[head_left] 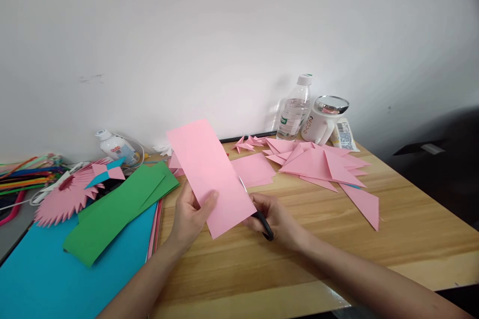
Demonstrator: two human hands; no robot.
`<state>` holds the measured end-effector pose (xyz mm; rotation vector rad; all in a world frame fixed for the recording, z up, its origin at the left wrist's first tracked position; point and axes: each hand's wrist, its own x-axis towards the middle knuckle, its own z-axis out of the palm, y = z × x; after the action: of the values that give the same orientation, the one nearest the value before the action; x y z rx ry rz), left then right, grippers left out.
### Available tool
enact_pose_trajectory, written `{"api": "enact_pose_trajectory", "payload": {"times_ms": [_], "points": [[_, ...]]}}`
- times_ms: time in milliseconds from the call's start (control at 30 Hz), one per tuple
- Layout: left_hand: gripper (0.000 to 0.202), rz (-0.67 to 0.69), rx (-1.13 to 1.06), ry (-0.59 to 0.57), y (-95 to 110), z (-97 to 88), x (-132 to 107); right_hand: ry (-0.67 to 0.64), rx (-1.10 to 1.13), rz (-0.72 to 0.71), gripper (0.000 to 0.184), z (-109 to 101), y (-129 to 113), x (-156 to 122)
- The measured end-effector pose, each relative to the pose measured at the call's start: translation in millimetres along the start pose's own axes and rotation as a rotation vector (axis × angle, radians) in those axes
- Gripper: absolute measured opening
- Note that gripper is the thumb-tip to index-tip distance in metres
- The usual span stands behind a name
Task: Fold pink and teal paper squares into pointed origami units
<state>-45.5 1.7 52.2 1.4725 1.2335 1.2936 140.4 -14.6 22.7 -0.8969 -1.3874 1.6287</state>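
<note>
My left hand [192,214] pinches the lower edge of a long pink paper strip [207,172], thumb on its front, holding it up tilted over the wooden table [411,224]. My right hand [275,219] is closed round black-handled scissors [264,223] at the strip's right edge; a thin blade shows along that edge. A small stack of pink paper squares [254,168] lies just behind the strip.
Pink paper triangles [325,164] and small folded pink pieces [247,143] spread at the back right. A water bottle [295,108], a white mug [322,122] and a packet stand by the wall. Green strips [119,204], blue sheets [45,274], a pink fan shape [63,199], a glue bottle and coloured sticks lie left.
</note>
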Motion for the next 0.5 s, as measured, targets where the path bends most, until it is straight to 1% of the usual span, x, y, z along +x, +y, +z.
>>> {"api": "enact_pose_trajectory", "payload": {"times_ms": [267,400,500], "points": [[0.036,-0.008,-0.005,-0.002,-0.6,0.2,0.3,0.001,0.062,0.009,0.038,1.5,-0.2,0.3],[0.036,-0.008,0.005,0.003,-1.6,0.2,0.2,-0.007,0.079,0.009,0.031,-0.1,3.6,1.0],[0.035,-0.003,0.011,0.005,-1.8,-0.2,-0.1,0.012,0.068,0.009,0.025,-1.5,6.2,1.3]]}}
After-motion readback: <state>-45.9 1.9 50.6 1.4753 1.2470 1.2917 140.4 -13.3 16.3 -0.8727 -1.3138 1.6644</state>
